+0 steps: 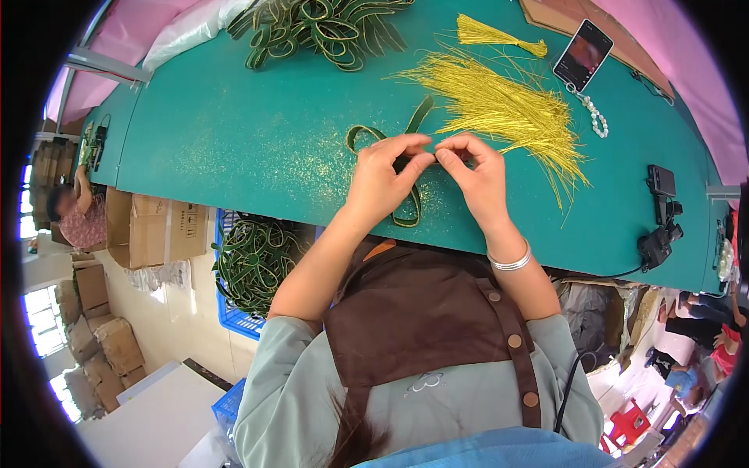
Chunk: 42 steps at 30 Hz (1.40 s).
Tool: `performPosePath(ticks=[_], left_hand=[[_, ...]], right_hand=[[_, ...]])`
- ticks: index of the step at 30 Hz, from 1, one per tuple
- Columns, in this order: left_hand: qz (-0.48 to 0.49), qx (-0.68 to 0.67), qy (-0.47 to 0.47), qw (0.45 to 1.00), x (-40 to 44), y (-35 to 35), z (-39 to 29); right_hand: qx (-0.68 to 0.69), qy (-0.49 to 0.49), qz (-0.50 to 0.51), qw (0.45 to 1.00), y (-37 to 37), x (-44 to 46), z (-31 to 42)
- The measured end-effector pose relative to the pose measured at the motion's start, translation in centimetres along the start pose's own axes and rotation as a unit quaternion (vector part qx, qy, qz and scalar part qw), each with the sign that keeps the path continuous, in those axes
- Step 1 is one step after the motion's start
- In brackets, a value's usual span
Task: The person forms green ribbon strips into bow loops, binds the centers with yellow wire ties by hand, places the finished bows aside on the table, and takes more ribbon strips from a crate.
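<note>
Above the green table, my left hand (pixel 386 173) is closed around the middle of a dark green ribbon bow with gold edges (pixel 420 115); its loops and tail stick out above and below the fingers. Close beside it, my right hand (pixel 474 170) is pinched, thumb against forefinger, near the bow's centre. Whatever lies between those right fingertips is too small to make out. A spread bundle of thin gold wire ties (pixel 507 105) lies just beyond my right hand. Gold glitter (pixel 304 160) is scattered on the table to the left of the bow.
More green ribbon bows (pixel 328 31) are piled at the far edge, and others fill a blue basket (pixel 242 321) below the table. A smaller gold bundle (pixel 495 35), a phone (pixel 583 54) with a beaded strap and a black device (pixel 662 222) lie rightward. Another person (pixel 82 218) sits far left.
</note>
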State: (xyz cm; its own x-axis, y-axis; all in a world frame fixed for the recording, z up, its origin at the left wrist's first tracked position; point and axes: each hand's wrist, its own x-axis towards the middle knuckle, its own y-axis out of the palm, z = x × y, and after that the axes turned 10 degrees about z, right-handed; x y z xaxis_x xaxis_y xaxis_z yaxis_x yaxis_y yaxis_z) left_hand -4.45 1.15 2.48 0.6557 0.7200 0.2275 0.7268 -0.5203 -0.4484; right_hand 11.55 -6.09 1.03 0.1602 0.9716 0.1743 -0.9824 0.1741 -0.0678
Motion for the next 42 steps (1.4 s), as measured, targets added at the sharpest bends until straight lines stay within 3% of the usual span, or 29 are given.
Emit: performPosePath(ticks=[5,7,9,10,12,38,40,42], left_hand=[[0.006,0.012,0.008,1.000,0.2,-0.1,-0.1],[0.014,-0.057,-0.049,0.997,0.2,-0.2,0.1],[0.029,-0.067,-0.054,0.996,0.1,-0.6,0.1],[0.044,-0.076,-0.059,0.994,0.1,-0.7,0.1],[0.048,-0.085,-0.059,0.993,0.0,-0.7,0.3],[0.075,-0.080,-0.067,0.992,-0.1,-1.1,0.2],[-0.054,0.074,0.078,0.993,-0.3,-0.9,0.0],[-0.091,0.100,0.059,0.989,-1.7,-1.5,0.4]], right_hand=[[-0.007,-0.001,0.001,1.000,-0.3,-0.1,0.4],[-0.034,-0.017,-0.004,0.999,-0.7,-0.1,1.1],[-0.247,-0.103,-0.043,0.962,-1.1,-0.1,1.8],[-0.248,-0.102,-0.043,0.962,-1.1,0.0,2.1],[-0.399,-0.213,-0.053,0.890,-1.2,0.1,2.7],[-0.364,-0.221,-0.023,0.905,-0.6,0.4,1.5],[-0.349,-0.205,-0.017,0.914,-0.3,0.2,1.7],[-0.346,-0.199,-0.009,0.917,0.0,-0.1,2.5]])
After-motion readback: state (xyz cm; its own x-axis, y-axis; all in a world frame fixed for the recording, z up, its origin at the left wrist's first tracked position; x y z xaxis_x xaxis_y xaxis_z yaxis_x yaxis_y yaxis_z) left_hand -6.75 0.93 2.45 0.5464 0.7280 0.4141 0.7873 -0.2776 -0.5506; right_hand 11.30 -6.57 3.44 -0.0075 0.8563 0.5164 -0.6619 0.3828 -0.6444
